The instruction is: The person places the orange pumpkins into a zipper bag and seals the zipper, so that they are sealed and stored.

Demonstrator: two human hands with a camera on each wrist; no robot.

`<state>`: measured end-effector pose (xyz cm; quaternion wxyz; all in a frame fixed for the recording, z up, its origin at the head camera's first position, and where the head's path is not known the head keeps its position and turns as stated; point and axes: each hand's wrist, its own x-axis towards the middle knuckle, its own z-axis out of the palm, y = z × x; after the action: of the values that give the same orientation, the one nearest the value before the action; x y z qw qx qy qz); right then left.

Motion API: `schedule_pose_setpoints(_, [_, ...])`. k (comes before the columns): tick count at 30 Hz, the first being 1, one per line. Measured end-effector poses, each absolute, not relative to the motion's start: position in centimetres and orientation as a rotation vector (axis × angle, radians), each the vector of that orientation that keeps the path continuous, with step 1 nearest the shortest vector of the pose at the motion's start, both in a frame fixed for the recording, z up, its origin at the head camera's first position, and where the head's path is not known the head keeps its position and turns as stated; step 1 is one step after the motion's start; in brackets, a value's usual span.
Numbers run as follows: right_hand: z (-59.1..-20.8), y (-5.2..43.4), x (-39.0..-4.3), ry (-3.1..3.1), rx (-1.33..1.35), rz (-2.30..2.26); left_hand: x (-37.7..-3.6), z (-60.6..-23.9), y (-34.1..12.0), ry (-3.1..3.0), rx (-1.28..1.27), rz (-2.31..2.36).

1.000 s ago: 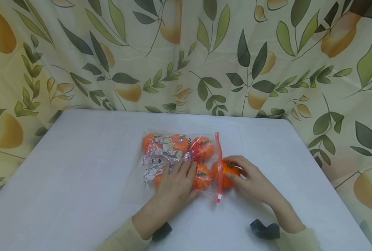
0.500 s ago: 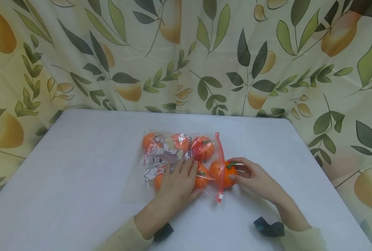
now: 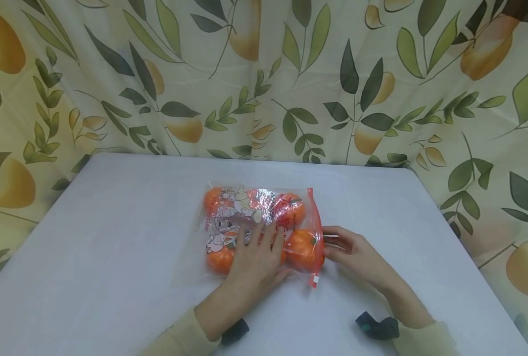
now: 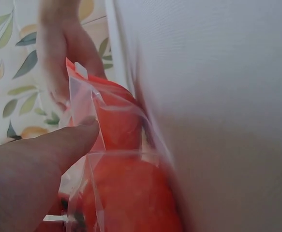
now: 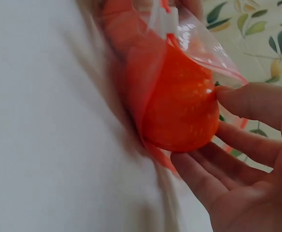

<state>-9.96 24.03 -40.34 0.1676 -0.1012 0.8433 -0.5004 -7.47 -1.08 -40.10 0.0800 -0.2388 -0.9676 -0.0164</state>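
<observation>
A clear zip bag (image 3: 237,210) with printed cartoon figures lies on the table, its red-edged mouth facing right. Several small orange pumpkins, ribbed and with green stems, show through the plastic. My left hand (image 3: 255,264) rests flat on the bag's front half, fingers spread, partly covering the pumpkins below. At the mouth, my right hand (image 3: 355,252) holds the outer end of one pumpkin (image 5: 184,106) between thumb and fingers. Most of that pumpkin is inside the bag, and the red edge crosses it. In the left wrist view, the left thumb (image 4: 78,140) lies against the plastic.
A white cloth covers the table (image 3: 112,237). Behind it hangs a curtain (image 3: 264,99) printed with leaves and fruit. Dark wrist devices (image 3: 377,326) sit at both sleeves. A white slider (image 3: 315,281) marks the near end of the red zip edge.
The pumpkin at the mouth has moved left into the bag, with my right hand following to the red edge. My left hand has stayed on the bag, shifting slightly right.
</observation>
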Motion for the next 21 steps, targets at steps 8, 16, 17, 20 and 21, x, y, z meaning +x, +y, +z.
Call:
schedule_pose_setpoints(8, [-41.2,22.9,-9.9,2.387,-0.320,-1.456,-7.4,-40.3,-0.9,-2.895,-0.719,-0.020])
schedule_pose_setpoints(16, [-41.4,23.8,-10.2,2.323,-0.278,-1.432,-7.4,-40.3,-1.2,-2.942,-0.752,-0.058])
schedule_pose_setpoints(17, [-41.4,23.8,-10.2,2.308,-0.265,-1.444,-7.4,-40.3,-1.2,-2.945,-0.755,-0.060])
schedule_pose_setpoints(20, [-41.4,23.9,-10.2,2.275,-0.285,-1.454,-7.4,-40.3,-1.2,-2.938,-0.754,-0.063])
schedule_pose_setpoints(21, [-41.4,23.9,-10.2,2.267,-0.302,-1.456,-7.4,-40.3,-1.2,-2.935,-0.751,-0.067])
